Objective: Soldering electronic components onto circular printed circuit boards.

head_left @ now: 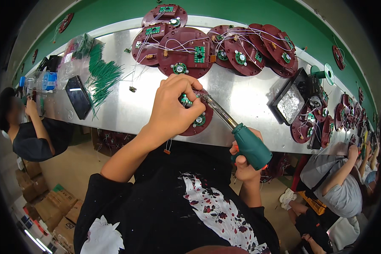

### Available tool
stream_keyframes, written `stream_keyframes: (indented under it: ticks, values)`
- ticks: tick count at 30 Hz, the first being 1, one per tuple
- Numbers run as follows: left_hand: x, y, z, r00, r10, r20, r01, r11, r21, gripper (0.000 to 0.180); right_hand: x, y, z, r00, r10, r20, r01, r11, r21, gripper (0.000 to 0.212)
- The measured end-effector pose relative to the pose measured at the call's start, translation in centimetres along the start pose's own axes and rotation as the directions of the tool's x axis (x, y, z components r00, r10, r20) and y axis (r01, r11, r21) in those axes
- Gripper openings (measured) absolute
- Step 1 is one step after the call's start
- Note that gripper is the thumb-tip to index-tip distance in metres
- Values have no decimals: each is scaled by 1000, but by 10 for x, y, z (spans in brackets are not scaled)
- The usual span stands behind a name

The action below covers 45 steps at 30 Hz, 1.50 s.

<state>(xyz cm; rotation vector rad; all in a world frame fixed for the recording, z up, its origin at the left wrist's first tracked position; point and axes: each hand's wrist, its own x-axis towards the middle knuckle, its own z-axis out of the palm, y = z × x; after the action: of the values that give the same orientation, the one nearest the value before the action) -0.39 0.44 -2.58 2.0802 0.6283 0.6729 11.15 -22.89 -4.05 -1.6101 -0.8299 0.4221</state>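
Left hand (170, 111) pinching dark red round board (197, 122) at frame center; right hand (244, 163) gripping green-handled soldering iron (237, 129), tip touching board near fingers.

Person, own body: black short-sleeved T-shirt (169, 199), sleeve hems ending at the upper arms, forearms bare below them. Print on the shirt front: a white wing or feather shape with dark red and black speckles, right of the shirt's centre; a second plain white leaf-like patch near the shirt's lower left. Left hand (171, 108) and right hand (243, 163): bare, no gloves, no rings or watch visible.
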Motion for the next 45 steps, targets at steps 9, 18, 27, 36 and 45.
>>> stream_keyframes:
  ticks: [9, 18, 27, 36, 45]
  values:
    - [0, 1, -2, 1000, -8, 4, 8, 1000, -16, 20, 2, 0, -3, 1000, -14, 19, 15, 999, -32, 57]
    - [1, 3, -3, 1000, -17, 18, 18, 999, -32, 19, -9, -2, -5, 991, 132, -6, -129, 974, 187, 59]
    - [1, 2, -1, 1000, -14, 7, 14, 999, -35, 19, -4, 5, -1, 999, 36, 24, -37, 999, 27, 58]
    - [2, 7, -4, 998, -52, 21, 52, 999, 2, 15, 1, 2, -2, 999, -19, 38, 21, 999, -50, 56]
    - [3, 7, -6, 998, -48, 37, 48, 999, -2, 14, 9, 3, -5, 985, -146, 93, 158, 977, -141, 55]
